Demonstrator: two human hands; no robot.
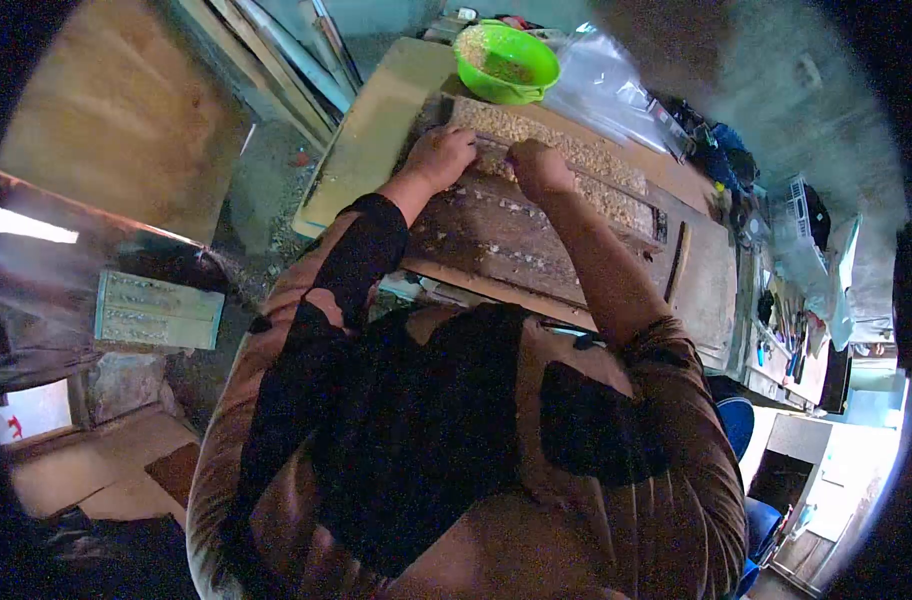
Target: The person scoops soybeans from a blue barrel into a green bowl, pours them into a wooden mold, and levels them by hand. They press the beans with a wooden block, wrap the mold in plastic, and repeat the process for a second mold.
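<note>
My left hand (pixel 444 157) is closed, fingers curled, at the left end of a wooden board (pixel 516 245) covered in part by small beige pieces (pixel 596 165). My right hand (pixel 542 168), also closed, rests low over the same board a short way to the right. A thin dark strip (pixel 494 139) runs between the hands and along the beige pieces. What either hand pinches is hidden by the fingers. Beyond the hands stands a bright green bowl (pixel 521 92) with more beige pieces inside.
Clear plastic sheeting (pixel 606 85) lies right of the bowl. A curved dark strip (pixel 679 262) sits at the board's right. Tools (pixel 794 345) lie on a surface further right. Long boards (pixel 276 75) lean at the upper left, and a pale panel (pixel 160 310) lies lower left.
</note>
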